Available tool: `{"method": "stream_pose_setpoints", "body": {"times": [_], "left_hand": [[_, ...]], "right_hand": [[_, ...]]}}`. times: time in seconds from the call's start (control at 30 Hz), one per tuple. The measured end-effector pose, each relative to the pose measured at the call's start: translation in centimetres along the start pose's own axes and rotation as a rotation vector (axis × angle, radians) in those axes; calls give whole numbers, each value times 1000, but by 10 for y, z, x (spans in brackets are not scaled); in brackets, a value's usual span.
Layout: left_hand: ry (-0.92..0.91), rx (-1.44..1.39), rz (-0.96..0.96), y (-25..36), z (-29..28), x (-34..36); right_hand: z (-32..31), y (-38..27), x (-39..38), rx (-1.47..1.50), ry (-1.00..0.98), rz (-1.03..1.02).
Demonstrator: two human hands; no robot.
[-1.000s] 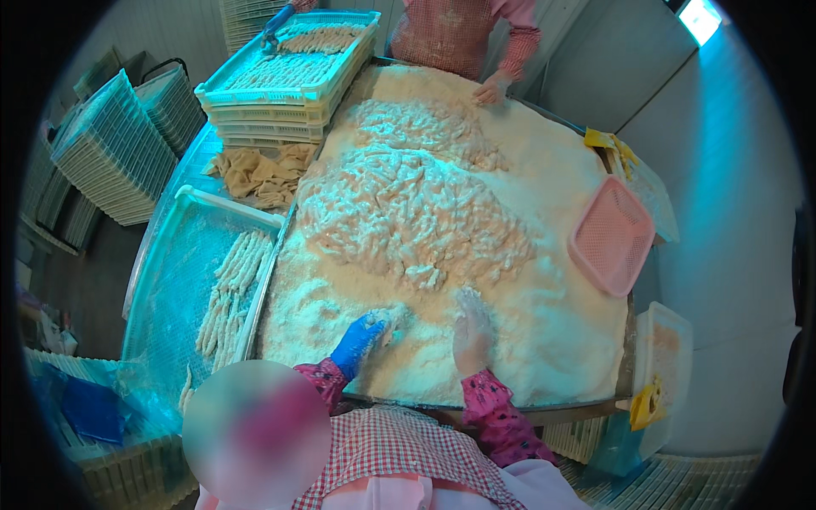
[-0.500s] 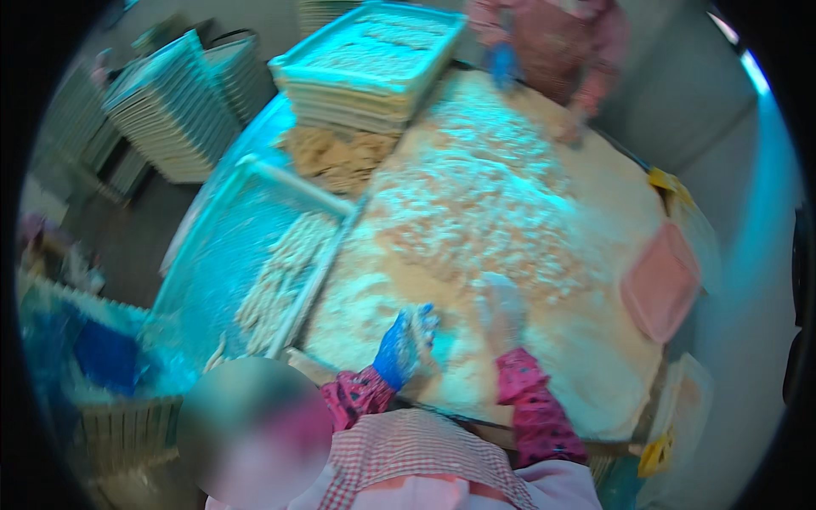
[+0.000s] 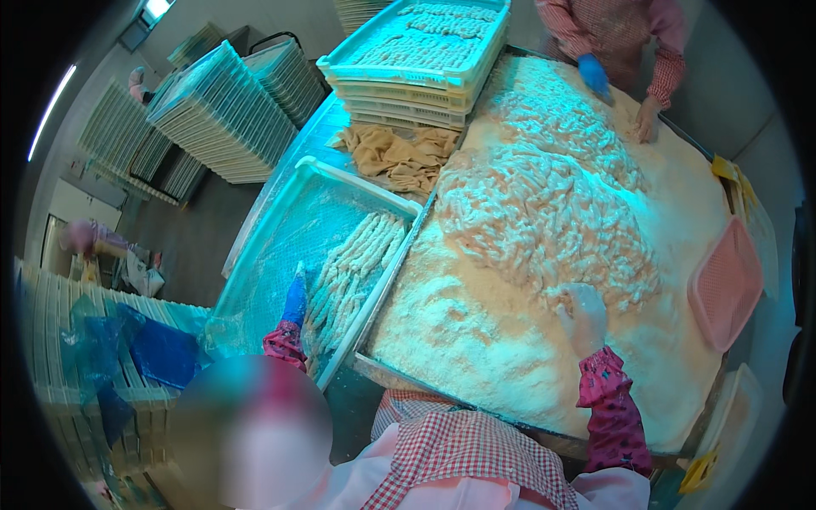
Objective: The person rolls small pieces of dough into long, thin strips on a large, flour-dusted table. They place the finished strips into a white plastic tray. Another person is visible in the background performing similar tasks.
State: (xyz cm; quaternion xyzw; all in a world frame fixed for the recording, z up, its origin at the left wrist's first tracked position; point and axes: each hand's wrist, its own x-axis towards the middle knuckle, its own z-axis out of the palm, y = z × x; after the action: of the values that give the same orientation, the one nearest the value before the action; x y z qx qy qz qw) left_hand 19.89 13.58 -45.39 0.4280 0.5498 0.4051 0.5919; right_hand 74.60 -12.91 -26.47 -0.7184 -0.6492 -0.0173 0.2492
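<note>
My left hand (image 3: pixel 294 299) in a blue glove is over the turquoise mesh tray (image 3: pixel 252 259), just left of the rows of coated pale strips (image 3: pixel 359 268); it is seen edge-on, so its grip and anything in it are hidden. My right hand (image 3: pixel 580 316) in a clear glove has its fingers curled at the lower edge of a heap of pale wet strips (image 3: pixel 531 221); what they hold is unclear. The heap lies on a metal-edged table spread with crumbly coating (image 3: pixel 459 340).
A co-worker (image 3: pixel 608 38) works at the far side. Stacked filled trays (image 3: pixel 399 81) and a tan cloth (image 3: pixel 395 157) sit behind my tray. A pink basket (image 3: pixel 724 285) is at the right edge. Tray stacks (image 3: pixel 217 115) stand on the floor at left, with another person (image 3: pixel 106 240).
My left hand has moved left from the coating into the mesh tray. My right hand has curled at the heap. The view has swung left, and the co-worker's blue-gloved hand is over the heap.
</note>
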Motion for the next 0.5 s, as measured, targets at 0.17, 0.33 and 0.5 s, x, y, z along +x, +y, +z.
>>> {"method": "stream_pose_setpoints", "body": {"times": [0.17,0.33,0.5], "left_hand": [[-182,103,-147,89,56,-37],[-238,195,329,89,112,-60],[-581,970,766,104,227,-151]], "right_hand": [[-7,3,3,241,2,252],[-38,-20,-18,342,-153,34],[-20,-14,-76,349,-272,301]]}}
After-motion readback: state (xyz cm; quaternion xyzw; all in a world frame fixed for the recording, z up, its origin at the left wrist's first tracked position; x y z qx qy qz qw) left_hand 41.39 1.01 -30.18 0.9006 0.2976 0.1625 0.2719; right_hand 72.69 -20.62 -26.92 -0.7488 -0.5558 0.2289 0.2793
